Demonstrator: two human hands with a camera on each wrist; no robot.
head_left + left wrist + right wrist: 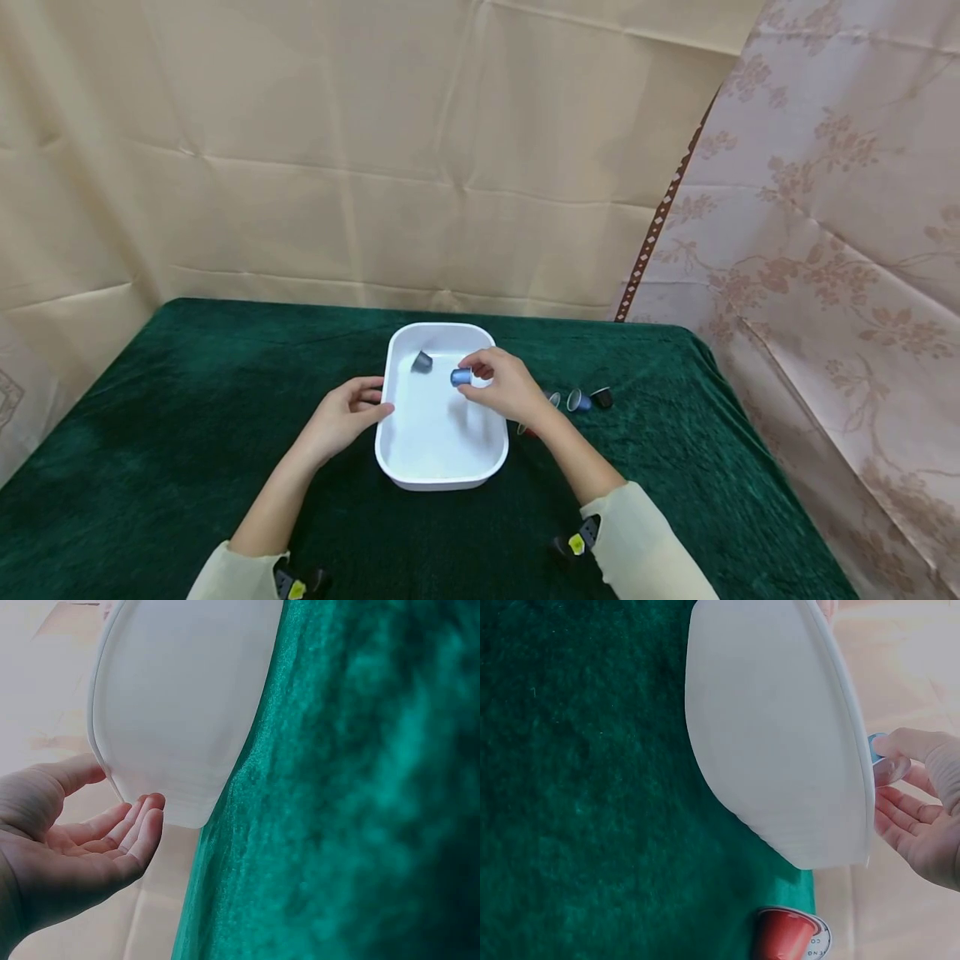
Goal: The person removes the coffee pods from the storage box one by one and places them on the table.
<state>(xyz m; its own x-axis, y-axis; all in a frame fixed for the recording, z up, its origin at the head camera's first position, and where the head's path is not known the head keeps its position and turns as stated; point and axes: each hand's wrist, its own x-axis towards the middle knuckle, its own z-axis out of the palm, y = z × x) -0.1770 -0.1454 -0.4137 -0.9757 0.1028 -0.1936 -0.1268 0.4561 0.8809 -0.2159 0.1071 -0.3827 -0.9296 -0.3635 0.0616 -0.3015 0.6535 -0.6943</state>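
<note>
A white plastic tray (441, 446) stands on the green cloth, and a dark grey coffee capsule (422, 362) lies tipped over inside it near the far left. Above the tray floor, my right hand (504, 385) pinches a blue coffee capsule (461, 377) between thumb and fingers. The capsule's pale lid (892, 772) shows beyond the rim in the right wrist view. My left hand (347, 417) holds the tray's left side, its thumb at the rim and its bent fingers against the outer wall (180, 712).
Right of the tray lie a blue capsule (577, 401), a black capsule (602, 397) and another capsule (554, 399) partly behind my right wrist. A red capsule (784, 934) lies close to the tray. Behind the table (225, 375) hangs a beige curtain (390, 167).
</note>
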